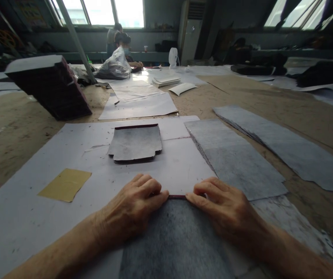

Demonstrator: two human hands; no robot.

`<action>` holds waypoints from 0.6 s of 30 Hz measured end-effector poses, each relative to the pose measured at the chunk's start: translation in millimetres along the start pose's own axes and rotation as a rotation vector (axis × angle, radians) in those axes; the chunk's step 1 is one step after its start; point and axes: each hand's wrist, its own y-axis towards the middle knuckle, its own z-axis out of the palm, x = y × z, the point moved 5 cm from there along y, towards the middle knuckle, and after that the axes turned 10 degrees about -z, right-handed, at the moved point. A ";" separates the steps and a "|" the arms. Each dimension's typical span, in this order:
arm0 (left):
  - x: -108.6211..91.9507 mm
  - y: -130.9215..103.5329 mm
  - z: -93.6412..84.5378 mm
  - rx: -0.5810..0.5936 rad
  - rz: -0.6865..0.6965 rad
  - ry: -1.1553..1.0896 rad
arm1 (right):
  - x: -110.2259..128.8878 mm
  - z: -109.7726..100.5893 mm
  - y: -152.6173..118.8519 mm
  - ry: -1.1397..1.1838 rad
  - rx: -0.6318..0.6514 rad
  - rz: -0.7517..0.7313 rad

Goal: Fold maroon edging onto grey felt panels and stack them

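Note:
A grey-backed sheet [175, 240] with a narrow dark red folded edge lies in front of me, its near end running out of view. My left hand [138, 201] is closed at the left part of that fold, thumb on the edge and fingers curled. At the fold's right part, my right hand [223, 205] presses in the same way, fingers bent. A short stretch of red edge shows between the thumbs. Just beyond lies a smaller grey piece [135, 143] with notched corners and a red folded far edge. Left of it is a yellowish square of paper [66, 184].
White sheets [21, 217] cover the near table. To the right lie two fanned stacks of grey sheets [236, 159] [282, 143]. A tall dark stack [50, 89] leans at the back left. Farther off are white papers [166, 80], a plastic bag [115, 66] and a seated person [128, 58].

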 end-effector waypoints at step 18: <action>-4.2 -0.3 6.2 0.261 0.042 0.067 | 5.7 5.7 -0.8 -0.065 0.184 -0.160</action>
